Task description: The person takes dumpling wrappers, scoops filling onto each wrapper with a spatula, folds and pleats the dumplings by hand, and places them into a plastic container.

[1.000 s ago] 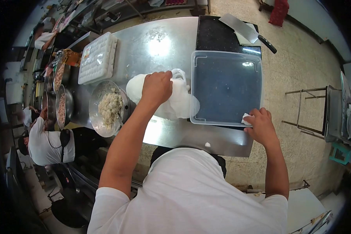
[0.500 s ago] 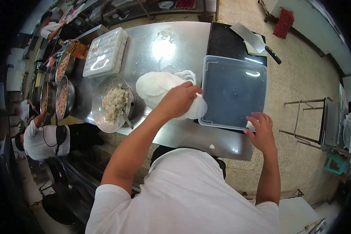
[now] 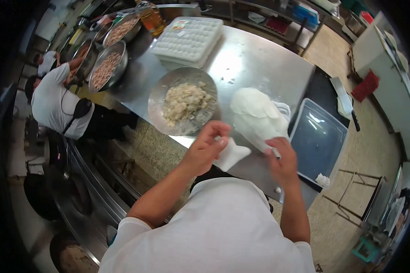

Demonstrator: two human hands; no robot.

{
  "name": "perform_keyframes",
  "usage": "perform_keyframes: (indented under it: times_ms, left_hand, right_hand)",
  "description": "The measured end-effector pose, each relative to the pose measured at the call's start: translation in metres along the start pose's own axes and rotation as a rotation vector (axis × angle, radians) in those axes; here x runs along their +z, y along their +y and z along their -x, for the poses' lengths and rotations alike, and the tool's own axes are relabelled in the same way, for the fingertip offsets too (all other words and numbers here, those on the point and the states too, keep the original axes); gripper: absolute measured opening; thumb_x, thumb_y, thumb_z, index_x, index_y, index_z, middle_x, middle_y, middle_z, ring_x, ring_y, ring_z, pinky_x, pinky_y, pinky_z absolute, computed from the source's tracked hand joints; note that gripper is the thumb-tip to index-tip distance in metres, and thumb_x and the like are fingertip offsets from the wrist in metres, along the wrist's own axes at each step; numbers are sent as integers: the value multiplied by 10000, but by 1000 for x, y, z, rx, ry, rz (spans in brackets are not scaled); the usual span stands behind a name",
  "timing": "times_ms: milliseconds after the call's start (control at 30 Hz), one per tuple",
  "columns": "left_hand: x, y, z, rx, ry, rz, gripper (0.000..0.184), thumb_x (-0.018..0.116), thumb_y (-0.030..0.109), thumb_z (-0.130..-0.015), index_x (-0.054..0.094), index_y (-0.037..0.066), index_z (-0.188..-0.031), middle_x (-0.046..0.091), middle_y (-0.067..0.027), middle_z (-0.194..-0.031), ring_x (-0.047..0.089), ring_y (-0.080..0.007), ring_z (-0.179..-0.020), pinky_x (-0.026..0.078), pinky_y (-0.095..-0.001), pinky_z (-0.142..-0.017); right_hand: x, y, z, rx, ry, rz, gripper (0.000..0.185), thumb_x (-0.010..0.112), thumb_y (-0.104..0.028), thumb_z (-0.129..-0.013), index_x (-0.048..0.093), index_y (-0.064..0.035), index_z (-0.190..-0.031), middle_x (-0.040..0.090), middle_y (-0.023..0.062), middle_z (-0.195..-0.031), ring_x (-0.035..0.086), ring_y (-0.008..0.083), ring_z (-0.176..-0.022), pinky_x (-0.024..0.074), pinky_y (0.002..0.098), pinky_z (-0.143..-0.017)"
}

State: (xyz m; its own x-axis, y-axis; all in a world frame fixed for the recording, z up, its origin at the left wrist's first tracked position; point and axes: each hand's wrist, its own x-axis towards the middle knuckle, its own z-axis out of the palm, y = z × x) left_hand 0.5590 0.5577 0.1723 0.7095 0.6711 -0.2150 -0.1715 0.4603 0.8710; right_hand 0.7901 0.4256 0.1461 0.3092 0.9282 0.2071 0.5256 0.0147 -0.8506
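My left hand [image 3: 209, 148] is closed on a thin white wrapper [image 3: 232, 154] that hangs from its fingers, in front of the metal bowl [image 3: 157, 107] of pale chopped filling [image 3: 187, 102]. My right hand [image 3: 284, 164] is closed in a pinch at the front of a white cloth-like bundle [image 3: 255, 111]. A small pale thing shows between its thumb and fingers, too small to name. To the right lies a clear plastic tray [image 3: 319, 136], with one small white folded dumpling [image 3: 322, 180] at its near right corner.
A cleaver [image 3: 344, 100] lies behind the tray. White lidded trays [image 3: 187, 41] and an oil bottle [image 3: 150, 18] stand at the back left. Steel bowls of pinkish pieces [image 3: 107, 70] sit beside a co-worker [image 3: 61, 100]. A white scrap [image 3: 278, 189] lies near the table's front edge.
My right hand has left the tray corner, where the dumpling now lies, and moved to the bundle. My left hand has left the bundle for the bowl's side, carrying a wrapper. The view has turned left.
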Motion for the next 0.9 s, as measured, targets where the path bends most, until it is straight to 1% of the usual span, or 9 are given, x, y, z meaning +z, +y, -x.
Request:
perform_keyframes:
  times_ms: [167,233,333,433,567,633,800,867,900]
  left_hand:
    - [-44,50,54,462,142,-777,450,761,53,-840,574,92,-1248,558,-59,-1078,588,-158,-936,529,-276,-790]
    - [-58,77,69,983,-381,-1519,434,813,60,-808,634,78,-1203,629,-110,-1152,676,-207,-863,574,-311,-698]
    - [-98,78,81,1044,-138,-1458,373,823,61,-765,690,69,-1114,702,-138,-1115,721,-266,-816,592,-327,-617]
    - [-151,75,97,1097,283,-1475,298,727,25,-837,643,51,-1121,658,-136,-1227,703,-230,-1017,599,-351,-775]
    - [-152,69,95,917,727,-781,252,656,75,-957,604,14,-1197,669,-141,-1210,665,-210,-1107,554,-377,-917]
    - [-167,52,93,500,681,439,324,588,180,-1032,557,-14,-1290,668,-125,-1223,629,-197,-1158,492,-374,-1015]
    - [-183,19,109,234,646,201,316,553,201,-1046,605,-10,-1276,694,-145,-1188,670,-250,-1095,505,-358,-948]
    - [-170,36,111,302,516,-1053,295,543,208,-1039,643,-18,-1202,701,-194,-1121,678,-349,-1030,518,-392,-899]
    - [-170,31,109,303,519,-1060,310,531,218,-1034,643,-34,-1176,682,-237,-1097,651,-432,-998,524,-421,-882]
  right_hand:
    - [115,-45,-56,-256,-318,222,151,705,-122,-877,639,-16,-962,609,193,-1071,654,371,-949,537,440,-790]
    - [147,-50,-71,-238,-469,297,114,677,-120,-888,635,-25,-935,608,201,-1077,661,376,-948,545,455,-777]
    - [172,-55,-95,-17,-595,714,86,598,-117,-919,636,-41,-933,617,188,-1015,675,356,-898,565,459,-733]
    - [156,-59,-118,-125,-640,918,135,536,-133,-933,647,-61,-952,622,154,-933,686,338,-840,579,455,-701]
    - [154,-78,-131,-343,-479,858,145,540,-97,-898,665,-78,-969,643,128,-914,698,318,-882,578,451,-713]
    - [167,-64,-129,-376,-438,808,153,545,-87,-885,674,-83,-968,651,121,-928,698,316,-890,577,448,-719]
    - [154,-62,-123,-312,-612,712,210,527,-85,-874,717,-81,-965,657,129,-918,683,336,-883,557,458,-752]
    - [148,-66,-127,-302,-564,707,229,528,-91,-865,726,-87,-979,659,132,-912,684,334,-886,554,456,-759]
    - [146,-65,-130,-297,-510,704,248,530,-96,-856,736,-93,-994,661,135,-907,685,331,-889,552,454,-766]
